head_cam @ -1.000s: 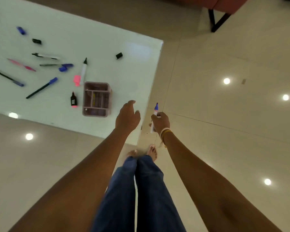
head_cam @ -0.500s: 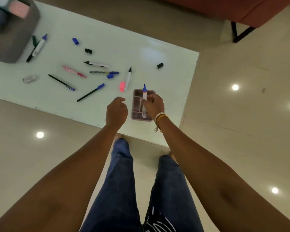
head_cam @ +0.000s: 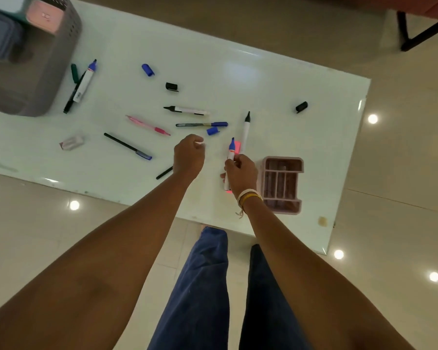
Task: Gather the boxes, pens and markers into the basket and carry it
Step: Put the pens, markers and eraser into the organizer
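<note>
My right hand [head_cam: 242,173] is shut on a white marker with a blue tip [head_cam: 231,150], held upright just left of the pink divided box [head_cam: 282,185]. My left hand [head_cam: 189,157] hovers with curled fingers over the upper end of a black pen [head_cam: 163,173]; whether it grips the pen is hidden. The grey basket [head_cam: 48,72] stands at the table's far left corner with a pink box [head_cam: 44,15] inside. Pens and markers lie scattered on the white table [head_cam: 276,79], among them a pink pen [head_cam: 147,125] and a black-tipped white marker [head_cam: 245,132].
Loose caps lie on the table: blue [head_cam: 147,70], black [head_cam: 171,86], black [head_cam: 301,106]. A blue-tipped marker [head_cam: 85,80] rests against the basket. A small clear case [head_cam: 71,142] sits near the front left edge. A chair leg [head_cam: 415,36] stands at the far right.
The view has swung right across the table. My right hand with the marker has moved from above the pink divided box to its left. My left hand has reached forward over the black pen.
</note>
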A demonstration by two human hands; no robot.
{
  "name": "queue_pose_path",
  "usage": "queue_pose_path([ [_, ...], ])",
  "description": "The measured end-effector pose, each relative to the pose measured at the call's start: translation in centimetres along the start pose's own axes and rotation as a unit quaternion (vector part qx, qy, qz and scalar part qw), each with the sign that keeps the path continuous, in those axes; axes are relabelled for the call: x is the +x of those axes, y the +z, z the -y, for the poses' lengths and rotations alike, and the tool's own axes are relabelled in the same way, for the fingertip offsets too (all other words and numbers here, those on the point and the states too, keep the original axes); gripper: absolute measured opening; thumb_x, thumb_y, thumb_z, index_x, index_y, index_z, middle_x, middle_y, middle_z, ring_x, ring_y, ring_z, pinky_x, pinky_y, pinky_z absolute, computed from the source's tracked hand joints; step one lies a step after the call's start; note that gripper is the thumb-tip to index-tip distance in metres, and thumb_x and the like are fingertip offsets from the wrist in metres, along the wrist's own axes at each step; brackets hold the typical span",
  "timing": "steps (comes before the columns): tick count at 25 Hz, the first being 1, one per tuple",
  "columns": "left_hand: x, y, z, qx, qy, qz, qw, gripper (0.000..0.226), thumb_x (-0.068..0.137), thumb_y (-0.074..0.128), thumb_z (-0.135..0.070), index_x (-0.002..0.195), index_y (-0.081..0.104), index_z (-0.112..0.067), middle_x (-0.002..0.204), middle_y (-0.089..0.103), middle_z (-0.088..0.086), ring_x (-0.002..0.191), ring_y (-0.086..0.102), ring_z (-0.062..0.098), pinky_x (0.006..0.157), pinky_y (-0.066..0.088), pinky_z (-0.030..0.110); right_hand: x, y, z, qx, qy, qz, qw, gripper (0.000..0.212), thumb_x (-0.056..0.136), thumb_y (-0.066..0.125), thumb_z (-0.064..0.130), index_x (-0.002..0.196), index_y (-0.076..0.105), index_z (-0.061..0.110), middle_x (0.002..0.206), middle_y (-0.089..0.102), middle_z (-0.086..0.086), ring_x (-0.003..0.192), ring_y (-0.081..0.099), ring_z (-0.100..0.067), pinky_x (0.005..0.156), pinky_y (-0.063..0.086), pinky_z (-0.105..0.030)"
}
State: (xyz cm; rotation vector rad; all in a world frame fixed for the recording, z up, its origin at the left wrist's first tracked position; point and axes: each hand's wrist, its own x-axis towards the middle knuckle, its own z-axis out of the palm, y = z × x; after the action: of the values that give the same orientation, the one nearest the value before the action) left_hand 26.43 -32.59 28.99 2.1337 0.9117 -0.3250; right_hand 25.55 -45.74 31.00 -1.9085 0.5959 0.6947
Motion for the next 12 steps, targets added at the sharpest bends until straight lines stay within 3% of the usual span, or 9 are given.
queue_pose_path([
  [2, 1.8, 1.4, -0.7, -0.013, 0.009, -0.009, 1.0, 0.026, 0.093, 0.059, -0.019, 0.116, 0.064, -0.009, 0.116, 0.068, 0.006, 0.101, 0.064, 0.016, 0.081, 0.046, 0.016, 0.9, 1.0, -0.8, 0.005, -0.007, -0.013, 1.0, 0.014, 0.092, 0.054, 0.016, 0.092, 0.06, 0.003, 0.085, 0.065, -0.013, 0.062, 0.065, -0.012, 0.058, 0.055, -0.024],
  [5, 4.0, 3.4, -1.7, -0.024, -0.01, -0.024, 0.999, 0.039, 0.086, 0.069, -0.031, 0.116, 0.062, -0.007, 0.115, 0.067, 0.007, 0.098, 0.066, 0.02, 0.08, 0.056, 0.028, 2.1, 2.3, -1.5, 0.028, -0.02, -0.028, 0.999, 0.007, 0.092, 0.055, 0.017, 0.088, 0.059, 0.012, 0.077, 0.062, 0.001, 0.058, 0.065, -0.007, 0.048, 0.048, -0.008],
  [7, 4.8, 4.3, -1.6, -0.011, -0.014, -0.04, 0.999, 0.042, 0.082, 0.073, -0.035, 0.111, 0.062, -0.006, 0.11, 0.068, 0.007, 0.099, 0.064, 0.02, 0.076, 0.052, 0.027, 2.6, 2.9, -1.8, 0.029, -0.028, -0.026, 0.999, 0.005, 0.092, 0.055, 0.017, 0.088, 0.057, 0.018, 0.074, 0.06, 0.008, 0.057, 0.064, -0.006, 0.046, 0.043, -0.003],
  [10, 5.1, 4.8, -1.4, 0.059, 0.02, -0.04, 0.997, 0.034, 0.082, 0.073, -0.035, 0.099, 0.067, -0.007, 0.099, 0.07, 0.006, 0.091, 0.064, 0.018, 0.071, 0.047, 0.025, 2.7, 2.9, -2.0, 0.02, -0.042, -0.032, 0.998, 0.002, 0.093, 0.055, 0.018, 0.092, 0.057, 0.019, 0.076, 0.061, 0.007, 0.061, 0.065, -0.009, 0.05, 0.048, -0.004],
  [12, 4.8, 4.3, -1.3, 0.044, 0.043, -0.02, 0.998, 0.028, 0.081, 0.074, -0.03, 0.092, 0.069, -0.005, 0.091, 0.071, 0.009, 0.078, 0.064, 0.017, 0.067, 0.051, 0.026, 2.7, 2.5, -1.7, 0.018, -0.048, -0.034, 0.998, 0.008, 0.094, 0.055, 0.02, 0.099, 0.06, 0.016, 0.085, 0.065, -0.001, 0.072, 0.068, -0.017, 0.068, 0.06, -0.021],
])
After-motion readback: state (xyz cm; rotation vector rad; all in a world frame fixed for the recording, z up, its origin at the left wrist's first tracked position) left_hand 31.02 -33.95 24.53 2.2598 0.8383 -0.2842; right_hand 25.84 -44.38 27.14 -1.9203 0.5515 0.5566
